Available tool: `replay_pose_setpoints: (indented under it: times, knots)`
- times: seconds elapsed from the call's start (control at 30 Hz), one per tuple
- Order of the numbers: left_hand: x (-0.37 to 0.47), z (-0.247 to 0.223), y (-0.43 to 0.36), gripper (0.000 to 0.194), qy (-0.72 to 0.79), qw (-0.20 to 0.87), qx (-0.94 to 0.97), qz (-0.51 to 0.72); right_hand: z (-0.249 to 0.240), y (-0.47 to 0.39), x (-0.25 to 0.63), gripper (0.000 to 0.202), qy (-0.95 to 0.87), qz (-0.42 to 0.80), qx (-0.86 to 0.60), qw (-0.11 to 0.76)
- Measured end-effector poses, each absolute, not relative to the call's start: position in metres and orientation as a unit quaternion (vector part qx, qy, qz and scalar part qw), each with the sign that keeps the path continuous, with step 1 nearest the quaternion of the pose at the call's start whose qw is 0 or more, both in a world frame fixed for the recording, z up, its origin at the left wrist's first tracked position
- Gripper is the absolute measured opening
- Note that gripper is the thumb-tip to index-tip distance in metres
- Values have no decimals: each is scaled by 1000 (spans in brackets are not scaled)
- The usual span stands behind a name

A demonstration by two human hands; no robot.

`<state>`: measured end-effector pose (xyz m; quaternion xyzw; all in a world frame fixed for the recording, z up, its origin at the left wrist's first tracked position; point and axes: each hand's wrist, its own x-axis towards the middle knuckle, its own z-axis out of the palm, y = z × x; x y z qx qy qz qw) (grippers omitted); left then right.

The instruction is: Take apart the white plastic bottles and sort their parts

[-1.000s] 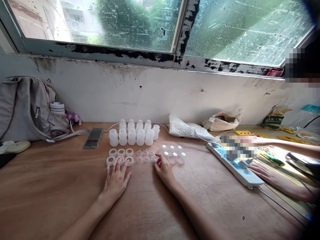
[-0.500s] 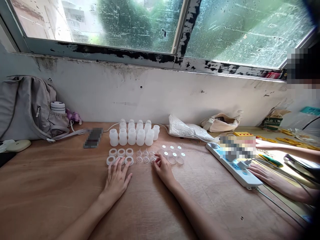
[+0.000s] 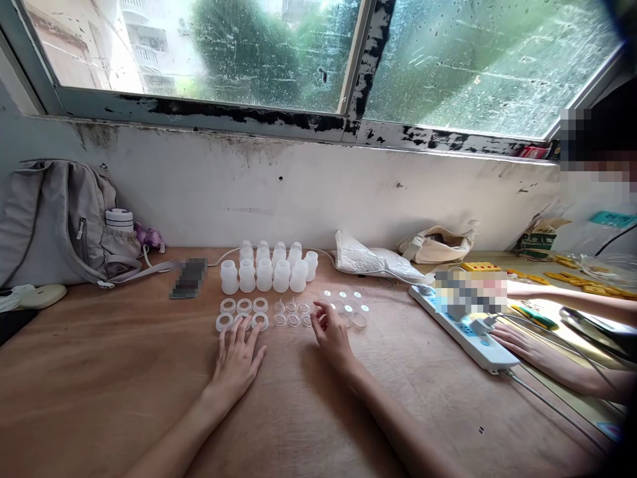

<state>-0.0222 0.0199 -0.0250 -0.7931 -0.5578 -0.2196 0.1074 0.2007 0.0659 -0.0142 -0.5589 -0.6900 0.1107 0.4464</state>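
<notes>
My left hand lies on the wooden table with its fingers spread, fingertips at the front row of thick white rings. Nothing is held in it. My right hand hovers just right of the small clear ring pieces, its fingers loosely curled and apart, and I see nothing between them. It partly covers the thin clear discs, some with white centres. Behind these parts stand frosted white bottle-shaped pieces, with several clear-domed pieces at their back.
Right of my hands lies a white power strip with plugs and cables. A co-worker's hand rests beyond it. A silver pouch and a beige bag lie by the wall. At left are a phone and a grey backpack.
My right hand has lifted off the small clear rings and shifted slightly right, its fingers parting. The left hand stays in place by the white rings. The view has shifted slightly.
</notes>
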Motion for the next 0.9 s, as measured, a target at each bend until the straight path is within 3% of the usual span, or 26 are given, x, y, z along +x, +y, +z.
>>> replay_pose_setpoints:
  times: [0.17, 0.3, 0.37, 0.53, 0.73, 0.9]
  knots:
    - [-21, -22, 17, 39, -541, 94, -805, -224, 47, 107, 192, 25, -733, 7, -533, 422]
    - [-21, -20, 16, 38, -525, 78, -815, -234, 90, 166, 186, 31, -760, -58, -568, 311]
    - [-21, -18, 15, 37, -520, 71, -816, -243, 100, 193, 186, 36, -763, -48, -598, 242]
    - [-21, -13, 14, 33, -515, 57, -814, -263, 95, 231, 189, 37, -781, -5, -601, 169]
    - [-20, -11, 13, 31, -508, 44, -812, -284, 90, 235, 191, 32, -780, 5, -602, 171]
    - [-21, -12, 12, 32, -494, 25, -822, -281, 124, 229, 201, 33, -765, -27, -598, 236]
